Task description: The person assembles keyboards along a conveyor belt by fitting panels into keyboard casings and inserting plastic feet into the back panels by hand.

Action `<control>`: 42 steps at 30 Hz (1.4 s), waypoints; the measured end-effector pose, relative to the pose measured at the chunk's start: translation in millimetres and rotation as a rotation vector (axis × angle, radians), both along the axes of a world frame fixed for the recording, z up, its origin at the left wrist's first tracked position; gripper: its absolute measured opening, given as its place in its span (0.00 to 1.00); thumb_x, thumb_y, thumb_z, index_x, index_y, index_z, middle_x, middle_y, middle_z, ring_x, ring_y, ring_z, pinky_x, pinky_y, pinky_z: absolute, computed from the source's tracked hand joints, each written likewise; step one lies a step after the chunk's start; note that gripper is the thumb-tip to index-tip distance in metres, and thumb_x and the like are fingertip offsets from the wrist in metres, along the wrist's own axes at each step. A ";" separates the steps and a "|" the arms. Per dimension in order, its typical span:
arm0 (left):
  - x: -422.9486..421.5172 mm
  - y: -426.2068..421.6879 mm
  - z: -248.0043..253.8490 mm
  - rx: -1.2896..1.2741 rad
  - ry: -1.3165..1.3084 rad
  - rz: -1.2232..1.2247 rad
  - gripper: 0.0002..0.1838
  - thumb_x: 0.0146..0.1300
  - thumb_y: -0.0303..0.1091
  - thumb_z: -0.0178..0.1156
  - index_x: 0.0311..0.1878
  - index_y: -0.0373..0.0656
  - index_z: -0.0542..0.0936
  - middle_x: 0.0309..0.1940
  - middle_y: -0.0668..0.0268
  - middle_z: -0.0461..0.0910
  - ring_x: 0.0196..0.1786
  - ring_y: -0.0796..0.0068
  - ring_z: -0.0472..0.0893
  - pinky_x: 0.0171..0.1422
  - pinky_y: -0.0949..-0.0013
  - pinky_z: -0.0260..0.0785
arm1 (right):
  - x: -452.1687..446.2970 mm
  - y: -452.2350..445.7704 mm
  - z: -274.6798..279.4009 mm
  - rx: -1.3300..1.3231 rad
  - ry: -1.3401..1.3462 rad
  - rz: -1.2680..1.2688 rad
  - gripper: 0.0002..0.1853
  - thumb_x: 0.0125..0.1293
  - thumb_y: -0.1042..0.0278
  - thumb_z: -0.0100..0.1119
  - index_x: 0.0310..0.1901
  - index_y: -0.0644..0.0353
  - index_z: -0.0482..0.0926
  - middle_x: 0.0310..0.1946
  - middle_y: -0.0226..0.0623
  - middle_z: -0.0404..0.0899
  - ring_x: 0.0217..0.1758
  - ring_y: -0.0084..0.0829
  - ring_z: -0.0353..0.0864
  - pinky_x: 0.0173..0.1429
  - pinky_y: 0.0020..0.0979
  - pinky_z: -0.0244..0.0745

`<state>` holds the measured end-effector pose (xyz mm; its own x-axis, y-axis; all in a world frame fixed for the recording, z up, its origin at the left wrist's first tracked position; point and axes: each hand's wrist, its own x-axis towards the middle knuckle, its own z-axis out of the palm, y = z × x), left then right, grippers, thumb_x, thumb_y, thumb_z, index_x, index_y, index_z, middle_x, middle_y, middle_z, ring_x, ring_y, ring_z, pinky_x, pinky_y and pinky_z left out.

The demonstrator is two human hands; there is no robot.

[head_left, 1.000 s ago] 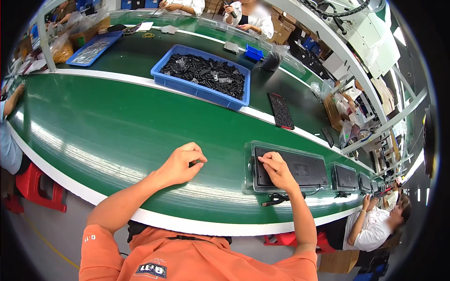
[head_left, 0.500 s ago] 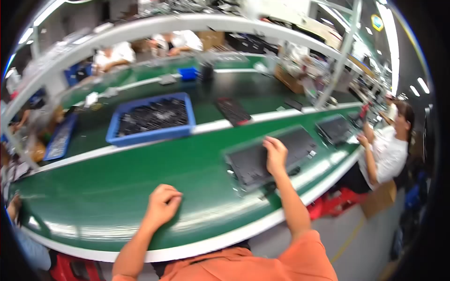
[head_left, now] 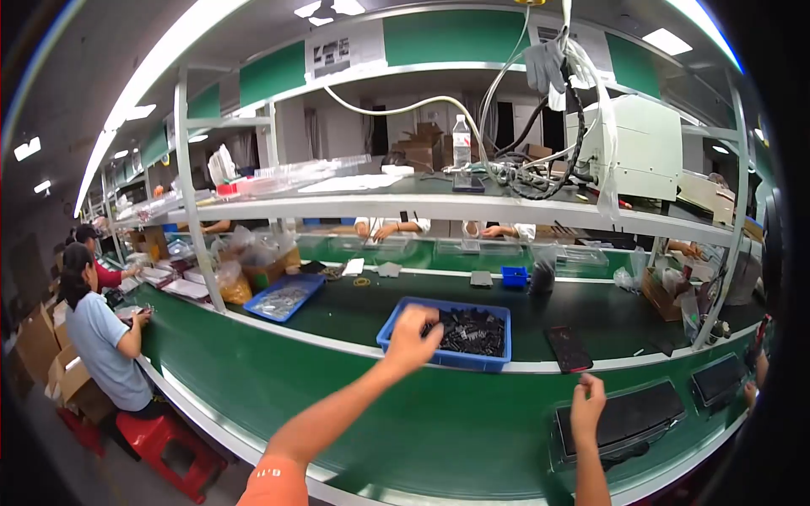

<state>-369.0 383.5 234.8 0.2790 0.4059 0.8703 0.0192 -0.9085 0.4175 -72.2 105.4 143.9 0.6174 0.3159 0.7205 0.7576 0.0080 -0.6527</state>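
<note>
My left hand point(head_left: 412, 340) hangs over the left end of a blue tray point(head_left: 498, 363) that holds many small black parts point(head_left: 472, 331). Its fingers are half bent with the thumb apart, and I see nothing between them. My right hand point(head_left: 588, 403) is raised at the left end of a long, flat black panel shaped like a keyboard point(head_left: 633, 415). Those fingers are curled together, and whatever may be in them is too small to make out. The panel lies on the green belt point(head_left: 363, 438) on clear plastic, with a dark cable at its near edge.
A black and red flat piece point(head_left: 569, 349) lies right of the tray. Another black panel point(head_left: 719, 379) sits farther right, by a co-worker's hand. A blue tray of clear pieces point(head_left: 285, 298) and a small blue box point(head_left: 514, 276) stand behind. Left, a person in light blue point(head_left: 110, 337) sits.
My view has swung left and up. My left hand has gone from above the belt to the tray of black parts. My right hand has shifted from over the panel to its left end.
</note>
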 end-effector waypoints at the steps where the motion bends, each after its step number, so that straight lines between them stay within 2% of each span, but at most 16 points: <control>1: 16.4 27.0 31.0 0.229 -0.071 0.099 0.11 0.56 0.31 0.66 0.43 0.41 0.80 0.39 0.60 0.80 0.41 0.57 0.78 0.50 0.61 0.70 | -24.5 7.6 6.9 -0.004 -0.087 0.039 0.13 0.59 0.81 0.55 0.47 0.65 0.79 0.41 0.40 0.80 0.43 0.38 0.78 0.53 0.33 0.74; 2: 34.2 46.8 63.9 0.321 -0.091 0.199 0.13 0.56 0.33 0.66 0.44 0.42 0.80 0.42 0.59 0.80 0.42 0.57 0.78 0.51 0.59 0.70 | -39.3 15.7 -2.0 -0.019 -0.149 0.084 0.14 0.57 0.80 0.57 0.46 0.62 0.80 0.41 0.40 0.80 0.45 0.41 0.78 0.62 0.41 0.71; 3: 51.5 59.7 97.1 0.413 -0.111 0.293 0.15 0.56 0.35 0.67 0.46 0.42 0.80 0.44 0.59 0.79 0.44 0.56 0.78 0.51 0.58 0.69 | -56.1 17.6 -8.7 -0.073 -0.278 0.098 0.14 0.56 0.79 0.58 0.45 0.60 0.80 0.42 0.39 0.81 0.46 0.41 0.78 0.66 0.47 0.67; 4: 67.7 65.2 126.7 0.333 -0.045 0.371 0.20 0.56 0.42 0.67 0.50 0.44 0.80 0.50 0.55 0.77 0.49 0.52 0.76 0.57 0.53 0.66 | -71.8 16.5 -15.9 -0.133 -0.405 0.107 0.14 0.54 0.78 0.60 0.45 0.58 0.80 0.43 0.38 0.81 0.47 0.41 0.78 0.70 0.54 0.62; 6: 103.6 86.0 174.6 0.424 -0.027 0.588 0.27 0.59 0.54 0.63 0.56 0.46 0.81 0.54 0.50 0.75 0.54 0.47 0.73 0.62 0.48 0.61 | -90.4 14.5 -30.5 -0.151 -0.442 0.224 0.15 0.52 0.76 0.63 0.44 0.55 0.81 0.44 0.36 0.81 0.48 0.40 0.78 0.74 0.62 0.54; 7: 116.3 88.8 195.8 0.432 -0.032 0.573 0.27 0.59 0.54 0.63 0.56 0.46 0.81 0.54 0.50 0.75 0.54 0.47 0.73 0.62 0.48 0.61 | -92.4 14.3 -38.4 -0.174 -0.457 0.277 0.15 0.52 0.74 0.65 0.44 0.55 0.82 0.44 0.35 0.82 0.47 0.39 0.78 0.73 0.61 0.55; 9: 133.3 91.0 225.0 -0.010 0.221 0.588 0.33 0.63 0.65 0.55 0.60 0.49 0.80 0.58 0.45 0.74 0.57 0.44 0.72 0.66 0.46 0.56 | -94.3 7.1 -44.2 -0.247 -0.392 0.365 0.15 0.54 0.73 0.65 0.46 0.55 0.83 0.45 0.33 0.82 0.50 0.38 0.78 0.74 0.62 0.54; 11: 143.8 83.7 237.1 -0.154 0.321 0.596 0.36 0.63 0.70 0.51 0.61 0.51 0.81 0.60 0.45 0.74 0.60 0.45 0.72 0.66 0.47 0.56 | -88.7 -0.2 -46.1 -0.270 -0.386 0.349 0.15 0.55 0.73 0.65 0.46 0.55 0.83 0.45 0.33 0.82 0.50 0.37 0.79 0.74 0.61 0.55; 14: 157.1 82.0 244.3 -0.210 0.468 0.691 0.40 0.58 0.73 0.55 0.60 0.48 0.81 0.59 0.48 0.78 0.61 0.46 0.74 0.68 0.45 0.54 | -78.2 -5.2 -47.6 -0.335 -0.351 0.367 0.13 0.58 0.71 0.65 0.47 0.54 0.84 0.45 0.32 0.82 0.50 0.36 0.79 0.74 0.59 0.58; 20: 168.4 80.5 264.6 -0.361 0.444 0.714 0.42 0.52 0.70 0.64 0.60 0.45 0.79 0.57 0.52 0.82 0.60 0.52 0.79 0.67 0.48 0.57 | -79.6 -3.5 -51.1 -0.268 -0.414 0.325 0.12 0.58 0.72 0.63 0.45 0.55 0.84 0.44 0.32 0.83 0.45 0.39 0.80 0.72 0.59 0.60; 24: 159.9 106.0 280.9 -0.456 0.516 0.572 0.45 0.46 0.59 0.73 0.64 0.41 0.76 0.57 0.55 0.83 0.56 0.55 0.83 0.65 0.52 0.66 | -88.9 -12.2 -44.6 -0.332 -0.437 0.471 0.12 0.63 0.71 0.62 0.49 0.58 0.82 0.46 0.40 0.81 0.51 0.42 0.79 0.75 0.57 0.59; 25: 155.2 115.7 279.0 -0.455 0.521 0.575 0.45 0.46 0.59 0.73 0.64 0.41 0.76 0.57 0.55 0.83 0.56 0.55 0.83 0.65 0.52 0.66 | -88.9 -13.7 -45.2 -0.330 -0.432 0.473 0.12 0.63 0.71 0.62 0.49 0.58 0.82 0.46 0.40 0.81 0.51 0.42 0.79 0.75 0.57 0.59; 29: 134.5 153.3 273.3 -0.351 0.340 0.433 0.43 0.44 0.46 0.75 0.64 0.37 0.74 0.55 0.52 0.83 0.57 0.54 0.83 0.64 0.55 0.72 | -82.3 -14.7 -46.9 -0.383 -0.442 0.544 0.11 0.63 0.72 0.61 0.47 0.59 0.82 0.45 0.39 0.81 0.50 0.43 0.79 0.75 0.55 0.60; 34: 131.4 146.7 251.7 -0.104 0.063 0.502 0.50 0.40 0.43 0.73 0.71 0.40 0.68 0.56 0.52 0.82 0.56 0.49 0.82 0.63 0.58 0.73 | -85.0 -19.1 -39.3 -0.388 -0.452 0.556 0.11 0.63 0.72 0.61 0.47 0.60 0.82 0.44 0.39 0.81 0.49 0.43 0.80 0.74 0.54 0.62; 36: 133.6 155.7 244.9 0.024 -0.037 0.500 0.51 0.41 0.41 0.74 0.72 0.37 0.67 0.55 0.48 0.82 0.55 0.53 0.83 0.63 0.61 0.74 | -84.5 -19.6 -39.6 -0.407 -0.449 0.579 0.11 0.63 0.72 0.61 0.47 0.60 0.82 0.44 0.39 0.81 0.48 0.43 0.80 0.74 0.54 0.62; 42: 138.4 166.2 237.8 0.150 -0.190 0.470 0.54 0.40 0.41 0.74 0.74 0.36 0.65 0.56 0.48 0.80 0.54 0.52 0.82 0.61 0.59 0.73 | -81.5 -15.4 -47.2 -0.464 -0.459 0.597 0.10 0.64 0.72 0.61 0.47 0.60 0.83 0.43 0.39 0.81 0.47 0.43 0.80 0.74 0.52 0.63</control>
